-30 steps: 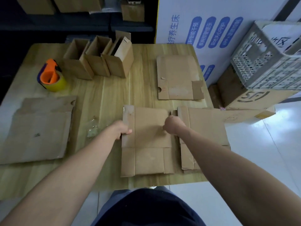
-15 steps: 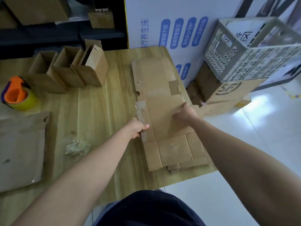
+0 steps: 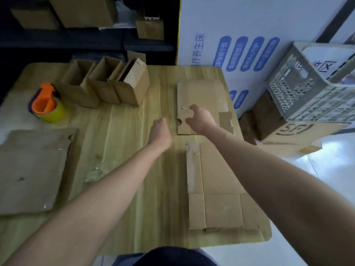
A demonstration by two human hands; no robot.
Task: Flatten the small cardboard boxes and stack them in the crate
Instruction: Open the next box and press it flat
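Note:
Two flattened boxes (image 3: 217, 191) lie stacked near the table's front right edge, with no hand on them. Further back lies another flattened box (image 3: 203, 95). My right hand (image 3: 199, 118) hovers over that box's near left corner, fingers spread and holding nothing. My left hand (image 3: 160, 131) is stretched out just left of the same box, fingers relaxed and empty. Three upright open small boxes (image 3: 107, 83) stand in a row at the back of the table. The grey plastic crate (image 3: 311, 89) sits off the table at the right, on a large carton.
An orange and yellow tape dispenser (image 3: 47, 103) stands at the back left. A large flat cardboard sheet (image 3: 32, 169) covers the left side. Crumpled clear tape (image 3: 94, 173) lies near my left forearm. A printed carton (image 3: 299, 131) under the crate stands on the floor.
Both hands have let go of the flattened box, now stacked on the right-hand one, and have reached forward toward the flat box further back.

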